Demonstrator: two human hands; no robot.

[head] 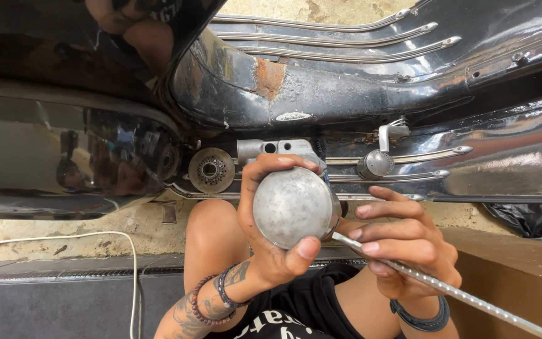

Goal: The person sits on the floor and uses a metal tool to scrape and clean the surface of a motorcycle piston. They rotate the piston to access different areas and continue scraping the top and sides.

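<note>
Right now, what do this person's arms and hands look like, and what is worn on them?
Both arms are bare, with no sleeves or gloves. The left hand sits above a tattooed forearm, with two beaded bracelets at the wrist. The right hand has longish nails and a dark band around the wrist.

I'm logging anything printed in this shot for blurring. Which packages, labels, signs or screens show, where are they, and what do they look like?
Oval badge: on the black scooter body above the left hand, small, pale silver.
Printed black shirt: bottom centre, white lettering, partly cut off.
Black plastic bag: right edge, crumpled, no print visible.
No signs or screens.
</note>
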